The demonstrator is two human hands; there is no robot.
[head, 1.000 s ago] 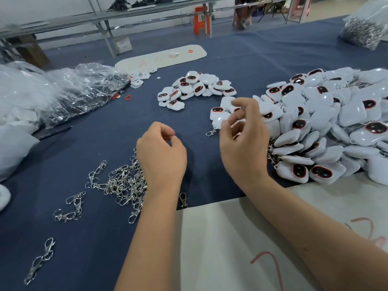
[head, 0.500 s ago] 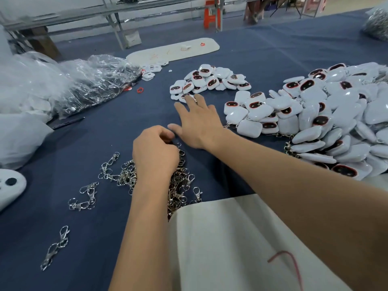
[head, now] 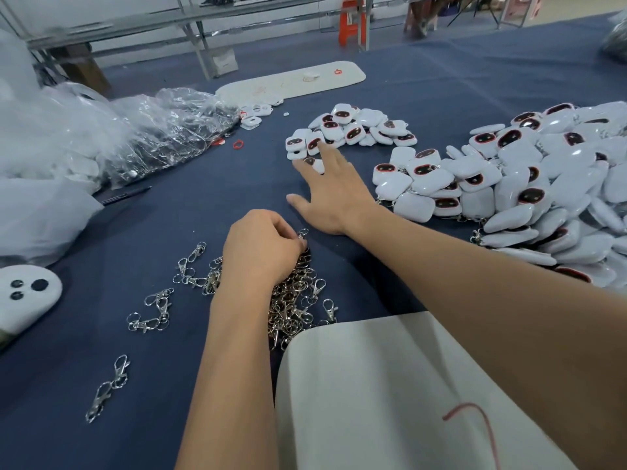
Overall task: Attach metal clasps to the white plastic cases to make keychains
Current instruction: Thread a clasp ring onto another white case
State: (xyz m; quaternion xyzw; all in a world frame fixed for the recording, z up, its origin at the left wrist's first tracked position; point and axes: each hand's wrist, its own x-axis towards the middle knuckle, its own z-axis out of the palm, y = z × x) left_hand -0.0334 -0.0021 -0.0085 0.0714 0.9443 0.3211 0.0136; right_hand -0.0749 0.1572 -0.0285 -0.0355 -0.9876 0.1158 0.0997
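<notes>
The left hand (head: 263, 247) pinches one metal clasp (head: 303, 233) above the clasp heap (head: 291, 300). The right hand (head: 334, 195), fingers spread, reaches the small pile of white cases (head: 349, 130); better take only one edge case.

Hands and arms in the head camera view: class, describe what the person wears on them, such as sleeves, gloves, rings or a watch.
Both are bare. The left hand and the right hand have no gloves, and no ring shows on the visible fingers. Neither wrist carries a watch or band. Both forearms are uncovered as far as the picture's lower edge, so no sleeve is in view.
</notes>
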